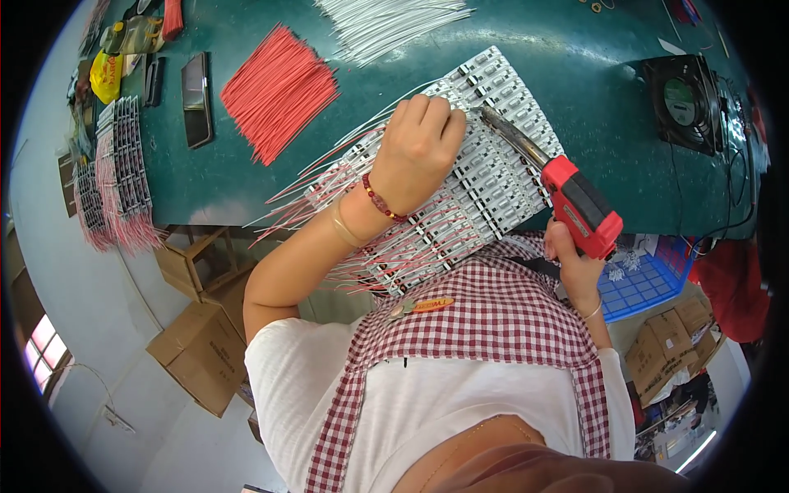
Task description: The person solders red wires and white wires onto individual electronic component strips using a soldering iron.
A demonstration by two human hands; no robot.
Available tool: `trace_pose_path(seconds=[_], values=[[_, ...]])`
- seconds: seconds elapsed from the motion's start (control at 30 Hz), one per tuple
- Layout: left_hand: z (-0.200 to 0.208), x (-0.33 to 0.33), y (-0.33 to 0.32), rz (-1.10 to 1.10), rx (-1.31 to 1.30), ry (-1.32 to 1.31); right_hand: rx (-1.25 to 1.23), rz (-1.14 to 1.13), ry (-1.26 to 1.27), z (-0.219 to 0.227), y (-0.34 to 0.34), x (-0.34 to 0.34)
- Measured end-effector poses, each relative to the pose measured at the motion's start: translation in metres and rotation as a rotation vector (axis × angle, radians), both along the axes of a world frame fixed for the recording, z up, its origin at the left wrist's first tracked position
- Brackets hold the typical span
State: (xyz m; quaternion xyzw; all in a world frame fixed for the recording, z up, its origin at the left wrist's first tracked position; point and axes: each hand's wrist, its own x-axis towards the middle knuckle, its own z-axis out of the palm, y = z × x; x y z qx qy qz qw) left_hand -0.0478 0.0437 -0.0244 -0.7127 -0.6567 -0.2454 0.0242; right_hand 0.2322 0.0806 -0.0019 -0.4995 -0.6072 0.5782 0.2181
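A grey-white panel of small boards [497, 177] lies tilted at the table's front edge, partly over my lap. Thin red and white wires [288, 201] stick out of its left and lower side. My left hand [421, 148] is closed above the panel's upper part, fingers curled down. Its fingertips are hidden, and a white wire runs up beside the knuckles. With my right hand [575, 267] I grip a red and black soldering gun [585, 205]. Its metal barrel points up and left, the tip on or just over the panel close to my left fingers.
Bundles of red wires [279, 92] and white wires [386, 25] lie farther back on the green table [608, 99]. A phone [196, 99] and wired panels [123, 164] are at left. A black fan [680, 103] stands right, above a blue basket [649, 283]. Cardboard boxes [201, 353] sit below.
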Motion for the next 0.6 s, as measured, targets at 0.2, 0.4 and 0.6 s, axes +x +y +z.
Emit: trace_pose_path(seconds=[0.2, 0.4, 0.6], values=[[0.001, 0.001, 0.001, 0.01, -0.011, 0.009, -0.01, 0.01, 0.025, 0.002, 0.002, 0.001], [0.002, 0.004, 0.004, 0.007, -0.006, 0.006, -0.011, -0.066, 0.101, 0.017, 0.004, 0.002], [0.001, 0.002, 0.007, -0.013, -0.064, 0.043, 0.36, -0.281, 0.352, 0.058, 0.038, 0.025]])
